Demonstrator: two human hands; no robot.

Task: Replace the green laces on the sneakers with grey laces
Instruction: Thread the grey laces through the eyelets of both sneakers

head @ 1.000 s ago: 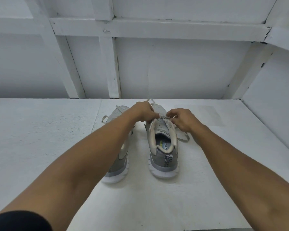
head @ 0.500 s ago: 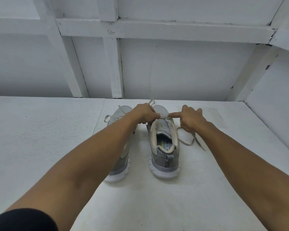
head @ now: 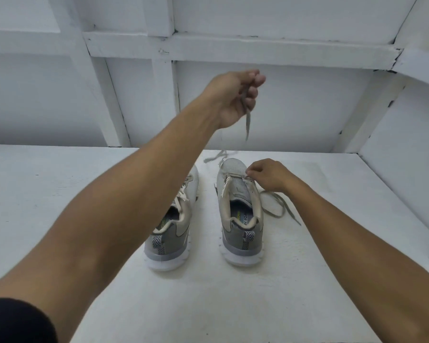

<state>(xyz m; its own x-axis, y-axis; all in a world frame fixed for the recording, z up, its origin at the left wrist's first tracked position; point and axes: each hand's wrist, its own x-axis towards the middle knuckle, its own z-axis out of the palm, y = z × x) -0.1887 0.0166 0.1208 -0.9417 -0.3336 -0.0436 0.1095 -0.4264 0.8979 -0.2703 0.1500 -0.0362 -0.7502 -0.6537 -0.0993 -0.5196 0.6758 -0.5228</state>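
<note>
Two grey sneakers stand side by side on the white surface, heels toward me: the left sneaker (head: 171, 226) and the right sneaker (head: 240, 214). My left hand (head: 233, 97) is raised high above them, pinching one end of a grey-green lace (head: 247, 120) that hangs down from the fingers. My right hand (head: 268, 175) rests on the right sneaker's upper eyelets, fingertips pinched on the lace there. The lace's other end (head: 278, 206) lies looped on the surface right of that shoe. The left sneaker has pale laces threaded through it.
The sneakers sit on a white painted platform (head: 60, 194). A white wall with beams (head: 233, 48) rises right behind, and a side wall (head: 406, 157) closes the right. A loose lace piece (head: 216, 155) lies past the right sneaker's toe.
My left hand has risen from the right sneaker's eyelets to well above it, pulling a lace end up. My right hand stays at the eyelets.
</note>
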